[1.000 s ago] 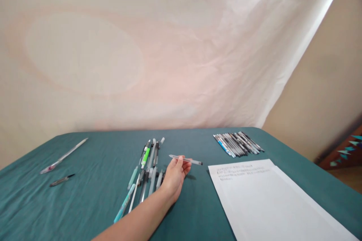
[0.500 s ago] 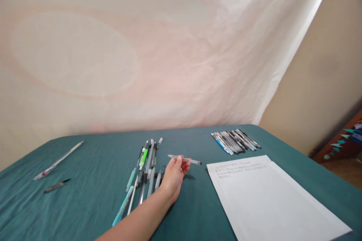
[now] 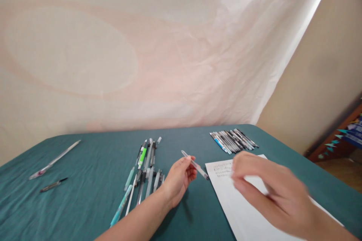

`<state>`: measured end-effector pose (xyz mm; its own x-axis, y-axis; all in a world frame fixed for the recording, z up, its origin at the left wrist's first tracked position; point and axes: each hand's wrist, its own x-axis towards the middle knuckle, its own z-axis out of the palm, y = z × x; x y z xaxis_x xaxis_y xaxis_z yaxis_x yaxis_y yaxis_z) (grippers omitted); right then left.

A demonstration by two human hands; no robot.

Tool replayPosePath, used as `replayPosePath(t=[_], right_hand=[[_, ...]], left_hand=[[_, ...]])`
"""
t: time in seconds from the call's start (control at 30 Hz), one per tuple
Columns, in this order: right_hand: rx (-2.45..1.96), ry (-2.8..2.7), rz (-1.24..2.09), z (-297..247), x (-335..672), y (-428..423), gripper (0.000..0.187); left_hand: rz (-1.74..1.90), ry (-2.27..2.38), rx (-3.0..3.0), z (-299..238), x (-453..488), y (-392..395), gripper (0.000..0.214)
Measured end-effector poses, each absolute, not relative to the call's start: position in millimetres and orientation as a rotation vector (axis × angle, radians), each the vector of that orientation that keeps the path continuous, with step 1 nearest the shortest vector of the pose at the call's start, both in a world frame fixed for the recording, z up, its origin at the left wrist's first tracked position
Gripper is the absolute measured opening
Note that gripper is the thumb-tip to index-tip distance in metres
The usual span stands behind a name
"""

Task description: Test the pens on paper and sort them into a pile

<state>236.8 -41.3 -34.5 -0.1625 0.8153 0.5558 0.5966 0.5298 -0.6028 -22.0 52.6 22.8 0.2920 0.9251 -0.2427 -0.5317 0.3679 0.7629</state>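
Observation:
My left hand (image 3: 181,180) pinches a clear pen (image 3: 201,170) between thumb and fingers above the green tablecloth. The pen slants, its clear end up to the left and its dark end down to the right, near the paper's left edge. Blurred by motion, my right hand (image 3: 271,192) hangs over the white paper (image 3: 240,203); its thumb and forefinger curve with a gap between them and nothing visible in it. Handwritten lines show at the paper's top. Left of my left hand lies a loose group of pens (image 3: 149,162), among them a green pen (image 3: 142,157).
A neat row of pens (image 3: 233,141) lies at the back right of the green tablecloth (image 3: 93,180). On the left are a long clear-wrapped stick (image 3: 56,161) and a short dark pen (image 3: 53,185). A pale sheet (image 3: 169,64) hangs behind the table.
My right hand has come into view over the paper from the right. The pen in my left hand has tilted more steeply and shifted right, with its dark end lower.

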Motion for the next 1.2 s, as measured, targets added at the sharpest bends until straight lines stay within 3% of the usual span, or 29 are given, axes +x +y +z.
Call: replayPosePath(t=[0.1,0.17,0.5,0.77,0.97,1.2], right_hand=[[-1.194,-2.192,0.322,36.8,179.9,16.7,0.037],[-1.112,-2.387,0.349,50.7,155.0,31.2,0.045],[-1.297,-2.048,0.386,5.7,180.8,28.7,0.031],[-1.458,-1.706,0.576,-7.8,223.9,33.9,0.032],[-1.528,-1.551,0.651,-18.8,228.9,34.6,0.017],[-1.499,-1.641,0.579,-21.1,230.0,37.6,0.017]], left_hand=[[0.877,0.752,0.791,25.5,-12.7,38.1,0.019],[0.810,0.782,0.946,23.5,-6.7,31.9,0.022],[0.914,0.766,1.515,26.5,-5.7,11.5,0.025],[0.735,0.677,2.167,11.2,-11.0,3.2,0.041],[0.766,0.733,2.264,7.1,-14.1,9.8,0.041],[0.825,0.703,2.212,6.7,-15.2,14.7,0.040]])
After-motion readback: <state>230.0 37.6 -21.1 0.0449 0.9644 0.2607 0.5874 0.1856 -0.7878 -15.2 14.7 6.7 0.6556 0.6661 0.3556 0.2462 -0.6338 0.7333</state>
